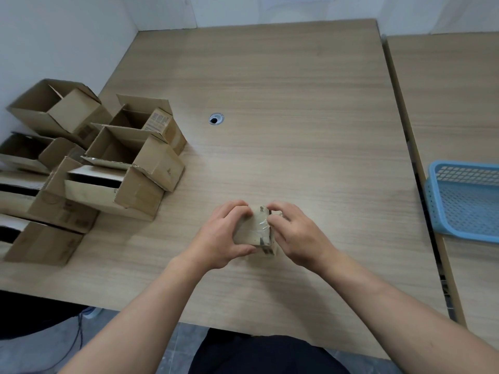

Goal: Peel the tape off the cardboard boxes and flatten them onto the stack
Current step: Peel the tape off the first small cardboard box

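Small taped box (253, 230) held between left hand (222, 233) and right hand (298, 233).

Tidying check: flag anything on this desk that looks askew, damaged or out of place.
The open cardboard boxes at the table's left edge lie tumbled against each other, several tipped sideways, none flattened. The small box gripped by the left hand and right hand has crinkled clear tape. Nothing else stands out.

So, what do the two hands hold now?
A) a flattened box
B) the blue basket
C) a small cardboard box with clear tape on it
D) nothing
C: the left hand and right hand grip the small taped cardboard box, and clear tape glints on it.
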